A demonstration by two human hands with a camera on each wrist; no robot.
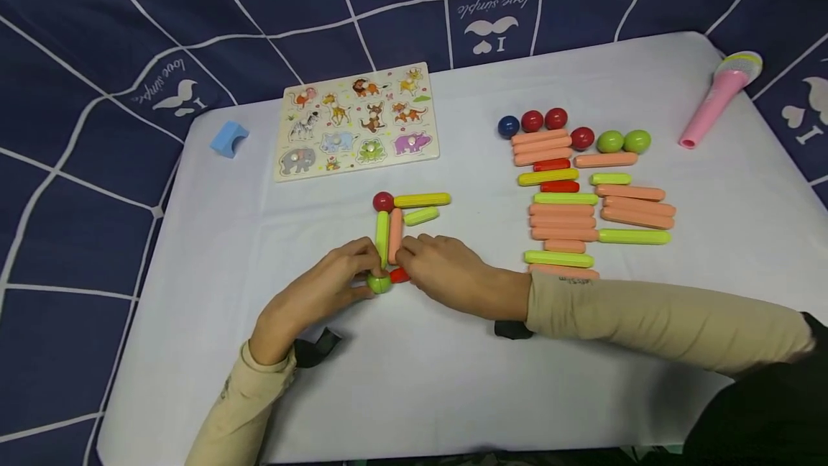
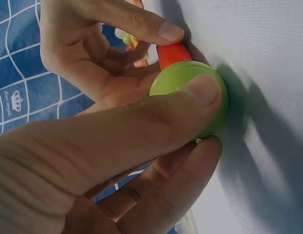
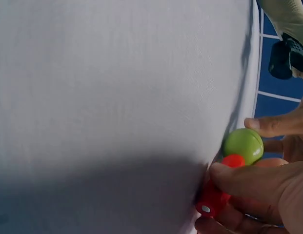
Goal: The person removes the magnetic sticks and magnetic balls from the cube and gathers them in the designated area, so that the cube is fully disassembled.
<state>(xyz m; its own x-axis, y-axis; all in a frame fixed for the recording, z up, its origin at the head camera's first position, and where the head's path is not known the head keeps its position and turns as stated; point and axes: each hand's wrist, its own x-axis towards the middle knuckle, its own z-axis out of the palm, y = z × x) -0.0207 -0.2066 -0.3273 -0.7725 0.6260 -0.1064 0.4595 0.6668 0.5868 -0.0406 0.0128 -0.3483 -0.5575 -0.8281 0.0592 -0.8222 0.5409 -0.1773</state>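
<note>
My left hand point(image 1: 323, 286) pinches a green ball point(image 2: 175, 77) between thumb and fingers, down at the white table's surface. Right beside it, my right hand point(image 1: 453, 275) holds a short red stick point(image 3: 213, 195) between thumb and fingers, its end against the ball. Just beyond my hands, a lime-green stick point(image 1: 382, 232) and an orange-pink stick point(image 1: 395, 232) lie side by side. A red ball point(image 1: 383, 201) sits at their far end. From there a yellow corn-like stick point(image 1: 423, 200) extends rightward, with a short lime-green stick point(image 1: 421, 216) below it.
On the right lies a large group of coloured sticks point(image 1: 563, 223), with red, blue and green balls point(image 1: 610, 142) along its far side. A pink toy microphone point(image 1: 714, 103) lies at the far right. Farther back are an animal puzzle board point(image 1: 359, 122) and a blue arch block point(image 1: 228, 139).
</note>
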